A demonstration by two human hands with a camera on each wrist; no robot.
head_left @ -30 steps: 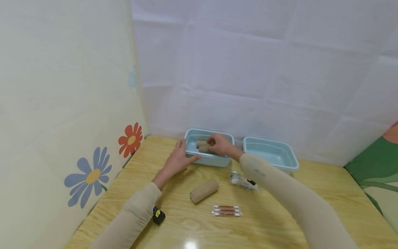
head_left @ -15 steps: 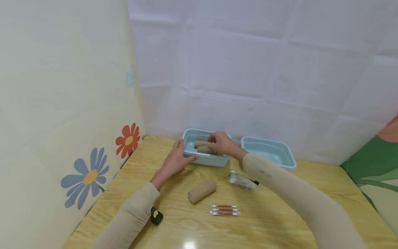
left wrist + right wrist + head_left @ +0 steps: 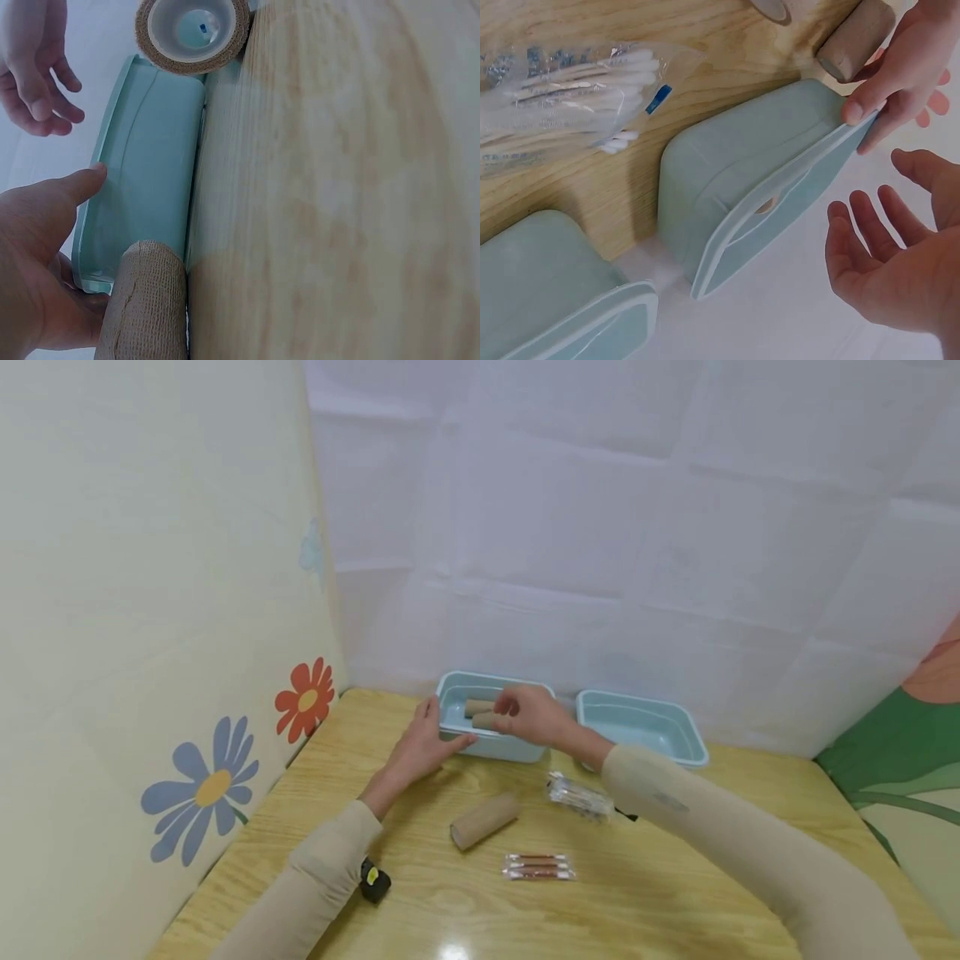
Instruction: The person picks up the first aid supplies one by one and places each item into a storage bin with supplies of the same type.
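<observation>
In the head view, my left hand (image 3: 416, 750) grips the left end of a light blue plastic bin (image 3: 495, 746), thumb along the front rim. Above the bin's right part is my right hand (image 3: 528, 714), its fingers loosely curled and holding nothing, as the right wrist view shows. Two tan bandage rolls lie inside; the front bandage roll (image 3: 483, 721) is partly covered by the right hand. Another bandage roll (image 3: 483, 821) lies on the table before the bin. Close below my left hand, the left wrist view shows a further crepe bandage roll (image 3: 146, 300).
A second light blue bin (image 3: 641, 727) stands to the right. On the wooden table (image 3: 675, 893) are a clear bag of cotton swabs (image 3: 579, 797) and a small packet of red-brown swabs (image 3: 538, 867). A white sheet (image 3: 525, 527) hangs behind the bins.
My right hand has lifted slightly off the rolls in the bin and its fingers have loosened; its forearm has swung right. My left hand keeps its grip. The head view has shifted a little.
</observation>
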